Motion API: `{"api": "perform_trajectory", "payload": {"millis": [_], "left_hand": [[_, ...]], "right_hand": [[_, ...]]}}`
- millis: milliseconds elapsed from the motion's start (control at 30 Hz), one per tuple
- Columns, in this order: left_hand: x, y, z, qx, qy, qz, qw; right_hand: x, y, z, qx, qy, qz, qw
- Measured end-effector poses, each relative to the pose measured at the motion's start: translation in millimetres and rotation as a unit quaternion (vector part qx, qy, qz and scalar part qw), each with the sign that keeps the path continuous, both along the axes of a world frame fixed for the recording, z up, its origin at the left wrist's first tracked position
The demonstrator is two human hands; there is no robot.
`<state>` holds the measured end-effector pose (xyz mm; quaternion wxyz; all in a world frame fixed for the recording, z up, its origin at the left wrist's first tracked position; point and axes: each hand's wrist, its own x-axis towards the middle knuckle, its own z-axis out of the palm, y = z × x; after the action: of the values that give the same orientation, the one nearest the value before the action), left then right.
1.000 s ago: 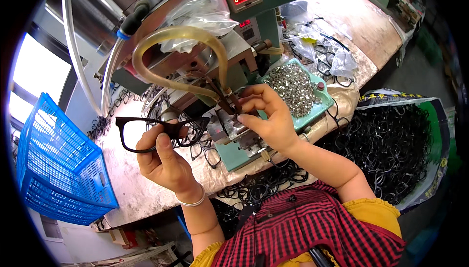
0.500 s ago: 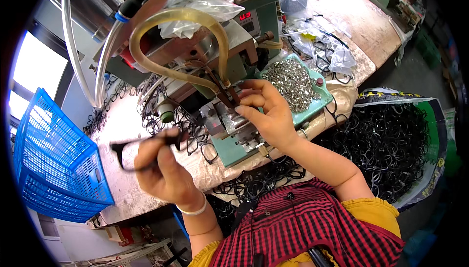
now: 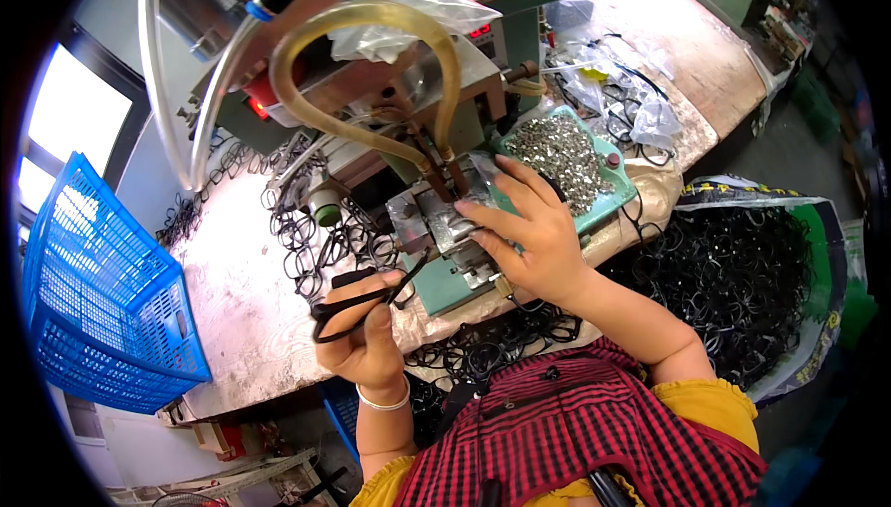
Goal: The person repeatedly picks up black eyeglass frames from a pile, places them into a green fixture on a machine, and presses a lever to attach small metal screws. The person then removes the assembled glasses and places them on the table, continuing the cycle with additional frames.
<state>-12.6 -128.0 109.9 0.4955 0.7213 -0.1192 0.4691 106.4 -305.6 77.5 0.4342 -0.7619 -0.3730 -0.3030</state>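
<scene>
Between the thumb and fingers of my left hand (image 3: 371, 349) is a black eyeglass frame (image 3: 342, 306). One thin end of it points up toward the metal fixture (image 3: 444, 227) of the press machine. My right hand (image 3: 543, 238) lies over the right side of that fixture, its fingers spread and fingertips at the metal under two dark brown guide bars (image 3: 451, 173). No held object shows in this hand, though its palm side is hidden. Just behind it sits a turquoise tray (image 3: 608, 199) heaped with small shiny metal pieces (image 3: 566, 159).
A yellowish hose (image 3: 371, 13) loops over the fixture. More black frames (image 3: 316, 252) lie on the table left of the machine. A blue basket (image 3: 121, 321) stands at far left, and a large sack of black frames (image 3: 724, 284) at right. Plastic bags (image 3: 650, 117) lie behind the tray.
My left hand has moved right with the eyeglass frame, closer to the fixture. My right hand's fingers have spread and lowered from the guide bars onto the fixture. The view has shifted slightly.
</scene>
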Motion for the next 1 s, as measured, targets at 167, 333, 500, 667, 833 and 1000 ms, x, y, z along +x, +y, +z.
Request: {"api": "perform_trajectory", "payload": {"millis": [167,333,500,667,833,1000], "left_hand": [[6,-6,-12,0.178,0.0,-0.023,0.984],[29,-13,-8,0.356,0.029,-0.045,0.933],[35,-9,-4,0.341,0.038,-0.077,0.936],[29,-12,-2,0.324,0.062,-0.068,0.942],[-1,-22,-28,0.285,0.058,0.017,0.957],[-57,28,-62,0.152,0.073,0.302,0.938]], "right_hand": [[18,-7,-4,0.06,0.002,0.098,0.993],[42,-45,-15,0.238,0.226,-0.069,0.942],[69,-82,-68,0.064,0.158,-0.118,0.978],[74,-46,-70,-0.179,-0.003,-0.068,0.982],[93,-47,-46,-0.114,0.013,-0.114,0.987],[80,-102,-95,0.294,0.373,-0.061,0.878]]}}
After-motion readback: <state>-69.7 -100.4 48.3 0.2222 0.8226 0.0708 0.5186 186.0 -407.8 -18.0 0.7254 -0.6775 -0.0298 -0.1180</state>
